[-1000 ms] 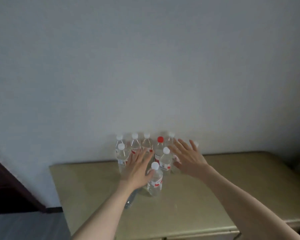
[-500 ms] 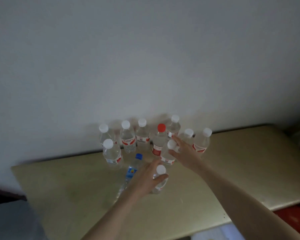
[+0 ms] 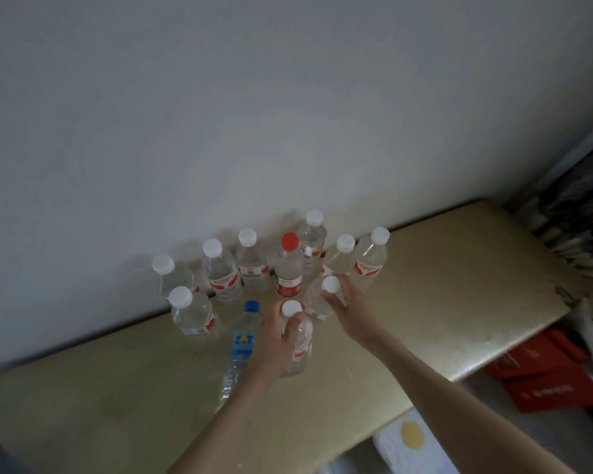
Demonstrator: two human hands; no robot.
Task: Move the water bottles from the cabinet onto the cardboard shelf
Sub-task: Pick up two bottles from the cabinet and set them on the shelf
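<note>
Several clear water bottles stand on the beige cabinet top [image 3: 442,302] against the white wall. My left hand [image 3: 274,340] grips the nearest white-capped bottle [image 3: 300,343] around its neck and shoulder. My right hand [image 3: 348,302] grips a second white-capped bottle [image 3: 317,301] just behind it. A red-capped bottle [image 3: 289,268] stands behind both. A blue-capped bottle [image 3: 243,340] stands just left of my left hand. The cardboard shelf is out of view.
More white-capped bottles stand at the left [image 3: 193,311] and the right [image 3: 370,258] of the group. Red packages [image 3: 545,374] lie below the cabinet's right end, beside a white item with a yellow spot [image 3: 413,439]. Dark patterned fabric [image 3: 579,200] hangs at far right.
Both hands went from reaching with spread fingers to gripping a bottle each. The view has tilted down and closer, and the bottles now look larger.
</note>
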